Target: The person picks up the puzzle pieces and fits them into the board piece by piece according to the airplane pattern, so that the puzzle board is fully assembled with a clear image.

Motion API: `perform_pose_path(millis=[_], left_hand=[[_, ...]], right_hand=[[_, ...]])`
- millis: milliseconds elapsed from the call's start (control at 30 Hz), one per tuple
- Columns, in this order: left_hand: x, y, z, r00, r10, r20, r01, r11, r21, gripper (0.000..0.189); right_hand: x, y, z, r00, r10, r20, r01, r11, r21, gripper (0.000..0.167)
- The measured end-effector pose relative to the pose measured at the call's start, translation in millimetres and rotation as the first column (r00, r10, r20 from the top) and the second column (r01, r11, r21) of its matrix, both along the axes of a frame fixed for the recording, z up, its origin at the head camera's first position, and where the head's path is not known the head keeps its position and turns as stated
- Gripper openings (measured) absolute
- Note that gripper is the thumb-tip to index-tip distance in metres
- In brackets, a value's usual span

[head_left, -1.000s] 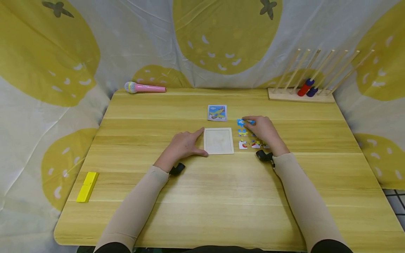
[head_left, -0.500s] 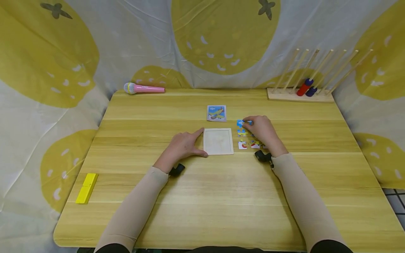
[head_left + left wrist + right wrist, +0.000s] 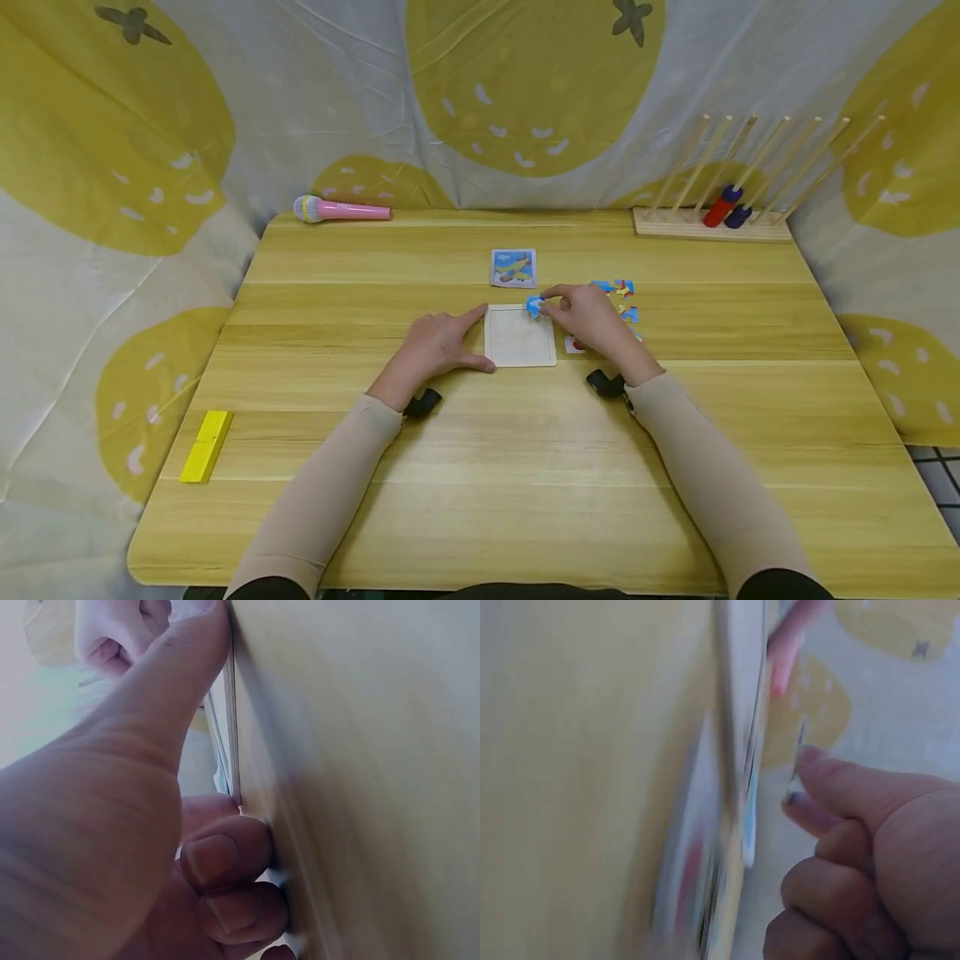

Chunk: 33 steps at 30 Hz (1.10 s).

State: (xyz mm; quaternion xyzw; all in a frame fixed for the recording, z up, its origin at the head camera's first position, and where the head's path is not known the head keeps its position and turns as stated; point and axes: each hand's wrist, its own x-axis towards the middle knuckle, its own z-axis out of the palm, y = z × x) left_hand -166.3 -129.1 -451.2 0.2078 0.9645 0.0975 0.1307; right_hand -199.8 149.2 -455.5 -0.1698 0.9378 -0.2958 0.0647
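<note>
My left hand [image 3: 438,343] holds the left side of a square, pale wooden puzzle tray [image 3: 517,340], thumb at the near corner and index finger at the far one. In the left wrist view the thumb [image 3: 161,697] lies along the tray's edge, the other fingers curled against the table. Between thumb and index finger my right hand [image 3: 592,318] pinches a blue and white jigsaw piece [image 3: 534,306] over the tray's far right corner. The right wrist view shows that piece [image 3: 795,776] edge-on, held above the surface. Several loose jigsaw pieces [image 3: 624,288] lie right of the tray, partly hidden by the right hand.
A picture card [image 3: 513,268] of a yellow plane lies behind the tray. A pink toy microphone [image 3: 352,210] is at the back left, a wooden peg rack [image 3: 712,229] with red and blue beads at the back right. Yellow blocks [image 3: 206,446] lie near the left edge.
My right hand has moved left from the loose pieces to the tray, carrying the blue and white jigsaw piece. The left hand has stayed at the tray's left side.
</note>
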Motion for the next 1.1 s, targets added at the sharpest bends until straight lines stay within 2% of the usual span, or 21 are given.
perform_pose_path(millis=[167, 400, 600, 900, 1000, 1100], left_hand=[[0.9, 1.3, 0.9, 1.000, -0.002, -0.014, 0.002, 1.000, 0.000, 0.109], [1.4, 2.2, 2.0, 1.000, 0.003, -0.008, -0.003, 1.000, -0.005, 0.109], [2.1, 0.9, 2.0, 1.000, 0.003, -0.008, -0.003, 1.000, 0.004, 0.109], [1.3, 0.7, -0.6, 1.000, 0.004, -0.009, -0.004, 1.000, 0.005, 0.109], [0.9, 1.1, -1.6, 1.000, 0.010, 0.001, -0.010, 1.000, 0.000, 0.110], [0.9, 1.2, -1.1, 1.000, 0.018, 0.010, -0.017, 1.000, -0.006, 0.111]], right_hand=[[7.7, -35, -4.8, 0.996, 0.086, -0.034, -0.084, 0.995, 0.059, 0.035], [10.0, -51, -11.2, 0.994, 0.092, -0.063, -0.083, 0.988, 0.131, 0.035], [11.2, -55, -12.5, 0.993, 0.083, -0.081, -0.075, 0.992, 0.100, 0.025], [10.2, -58, -11.1, 0.996, 0.047, -0.073, -0.042, 0.997, 0.067, 0.026], [9.5, -46, -1.9, 1.000, -0.006, -0.031, 0.006, 1.000, -0.005, 0.029], [7.4, -17, 9.6, 0.997, -0.073, 0.036, 0.076, 0.991, -0.111, 0.034]])
